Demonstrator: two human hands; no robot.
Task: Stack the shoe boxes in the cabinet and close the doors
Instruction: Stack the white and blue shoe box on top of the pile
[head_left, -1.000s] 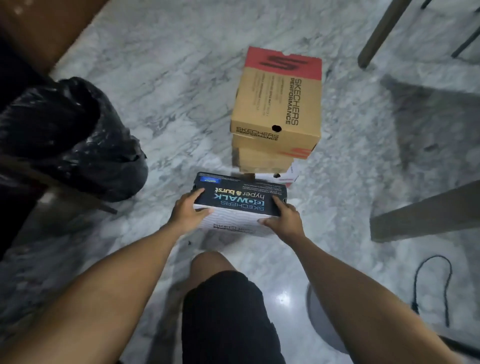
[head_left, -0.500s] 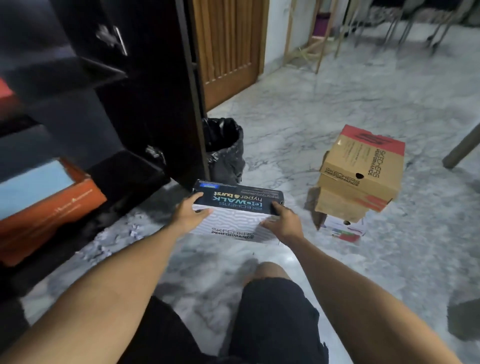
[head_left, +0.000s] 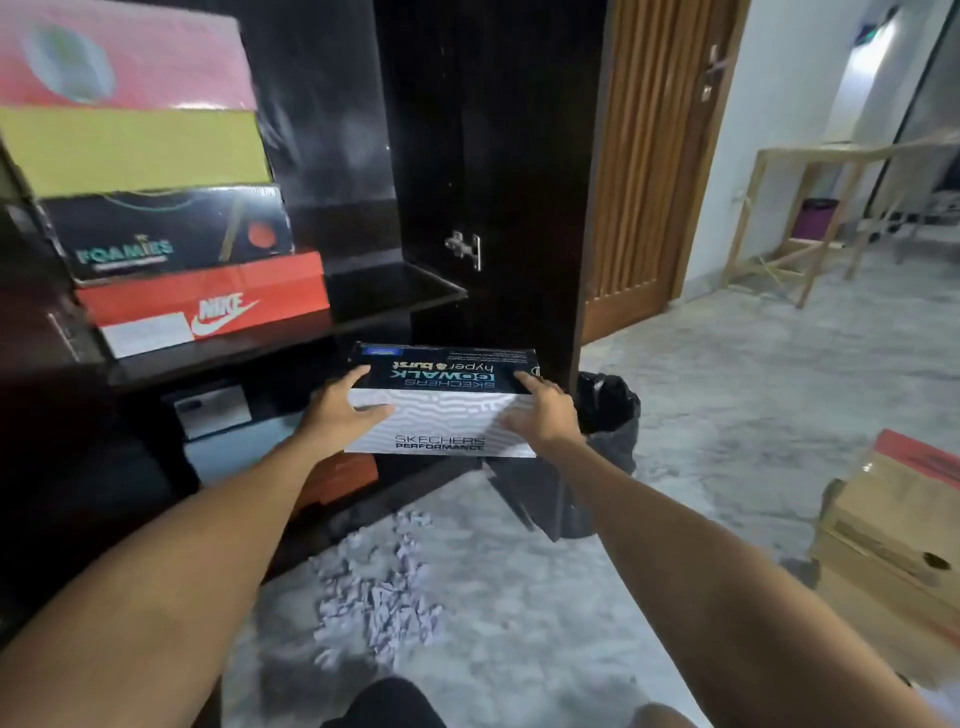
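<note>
- Both hands are carrying one shoe box (head_left: 441, 400) in the air, just in front of the open cabinet (head_left: 395, 291), below its bare stretch of shelf and clear of the floor.
- The left hand (head_left: 337, 410) is gripping the box's left end: fingers are spreading over the dark lid edge, and the thumb is pressing on the pale front wall.
- The right hand (head_left: 543, 415) is gripping the right end the same way, with a finger lying along the lid and the remaining fingers wrapping the corner.
- The box is rectangular cardboard; its lid is glossy and dark with printed lettering, and its wall is showing a pale wavy pattern.
- Progress, as a judgement: the task is sitting partway. A stack of four boxes (head_left: 171, 208) is already resting on the shelf, left of the carried box; more boxes are showing on the level beneath.
- Remaining work: brown cardboard boxes (head_left: 893, 545) are waiting on the floor, well to the right of the carried box, and the cabinet door (head_left: 493, 156) is standing open.
- The cabinet is dark and glossy, with a metal hinge (head_left: 465, 249) on the door.
- A black bin bag (head_left: 597, 441) is sitting just behind the carried box on the grey marble floor (head_left: 727, 415).
</note>
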